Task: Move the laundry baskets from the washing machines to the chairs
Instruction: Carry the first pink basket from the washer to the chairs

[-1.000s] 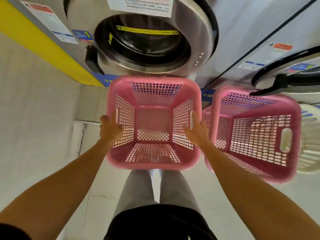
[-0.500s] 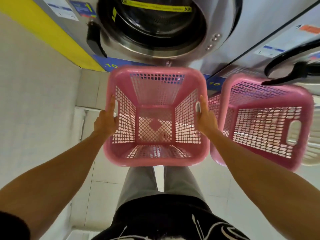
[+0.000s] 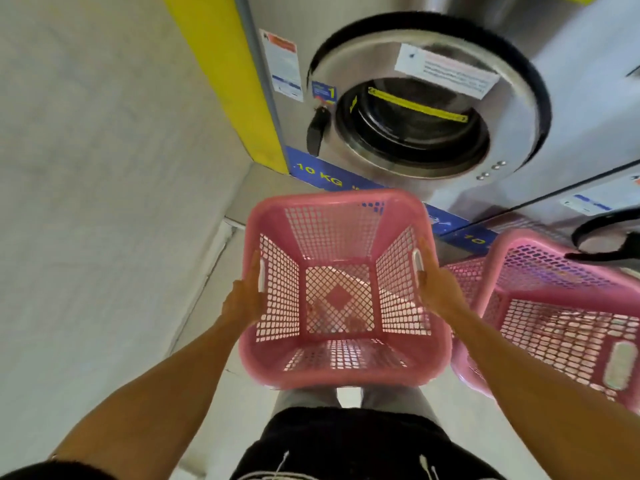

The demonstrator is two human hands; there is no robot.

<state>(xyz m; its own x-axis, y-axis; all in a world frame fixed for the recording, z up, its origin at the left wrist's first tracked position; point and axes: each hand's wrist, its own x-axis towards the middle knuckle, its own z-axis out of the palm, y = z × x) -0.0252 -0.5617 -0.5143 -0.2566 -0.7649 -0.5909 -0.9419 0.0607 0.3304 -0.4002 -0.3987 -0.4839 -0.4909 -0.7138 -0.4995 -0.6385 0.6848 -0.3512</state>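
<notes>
The left hand is pressed flat against the left wall of a pink laundry basket, fingers stretched up beside the slot handle there, and the right hand mirrors it on the opposite wall. Both are fairly open and flat rather than curled; the basket looks clamped between the two palms, though whether any fingertips hook into the handle slots cannot be told, since the mesh and rim hide them.

In the head view, the only one there is, the basket is empty and carried in front of the person's waist, clear of the floor as far as the angle shows, with the legs visible below it. It sits near the front of the washing machine, whose round door is shut. A second pink basket stands just beside the first, on the person's right, below the neighbouring machine; no hand touches it.

As for progress, this looks like the very start: one basket is lifted but not yet away from the machines, the second waits, and no chairs appear anywhere in view, so every delivery is still to come.
</notes>
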